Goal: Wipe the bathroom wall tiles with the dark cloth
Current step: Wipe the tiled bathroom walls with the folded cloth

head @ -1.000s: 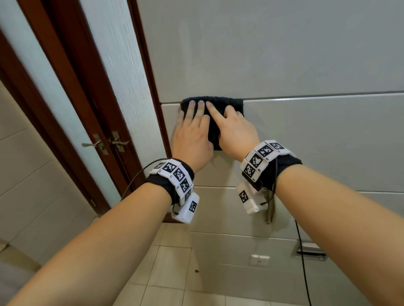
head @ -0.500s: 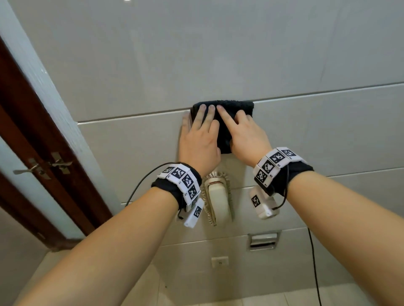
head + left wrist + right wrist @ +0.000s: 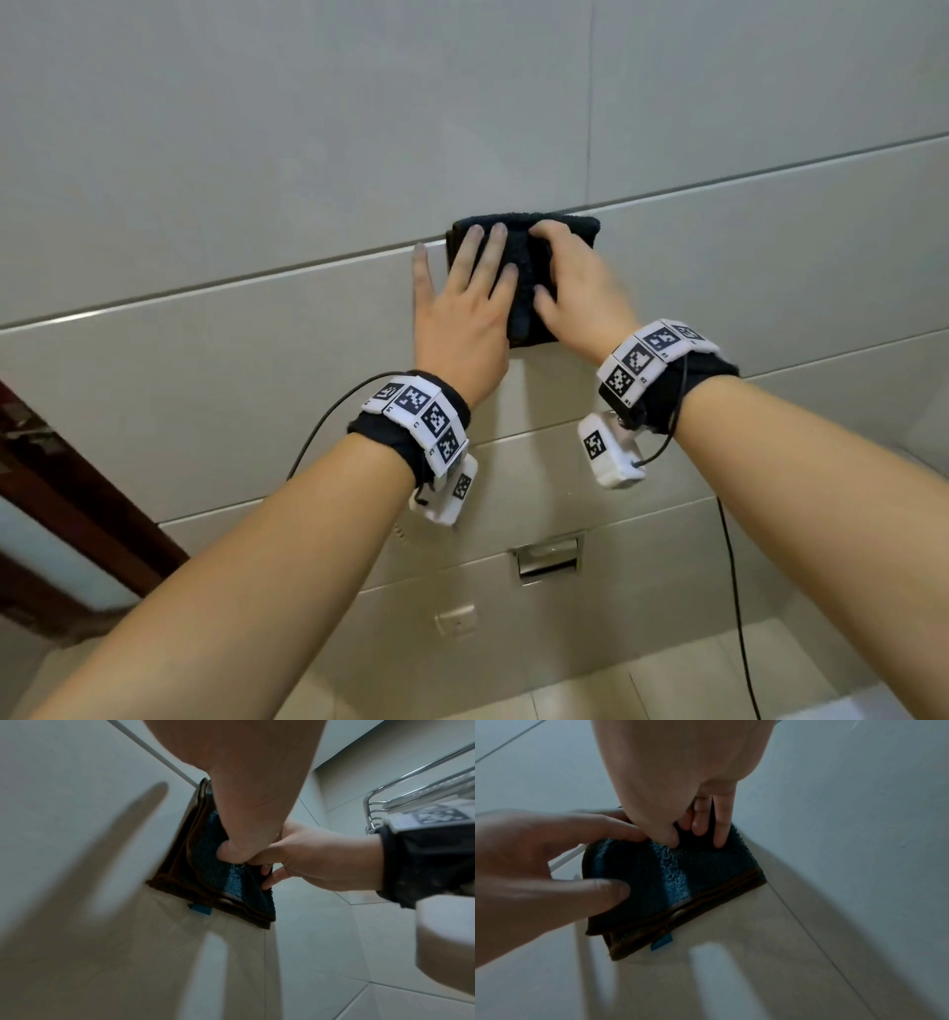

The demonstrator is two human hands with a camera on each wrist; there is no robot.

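The dark cloth (image 3: 524, 308), folded, lies flat against the pale wall tiles (image 3: 257, 360), just below a grout line. My left hand (image 3: 462, 293) presses its left part with straight, spread fingers; the little finger lies on bare tile. My right hand (image 3: 570, 277) holds the right part with bent fingers and thumb dug into the pile. In the left wrist view the cloth (image 3: 218, 882) shows a brown hem and a blue tag (image 3: 200, 909), with the right hand (image 3: 295, 858) beside my left hand (image 3: 244, 833). The right wrist view shows the cloth (image 3: 680, 878) under the right hand (image 3: 700, 825) and left hand (image 3: 577, 862).
A dark wooden door frame (image 3: 77, 514) stands at the lower left. Below the hands are a recessed metal holder (image 3: 547, 557) and a wall socket (image 3: 457, 622). A chrome wire rack (image 3: 411, 787) hangs to the right. A black cable (image 3: 734, 591) dangles from the right wrist.
Both hands and the cloth have slid right along the tile row, away from the door. The right fingers, flat before, are now bent on the cloth.
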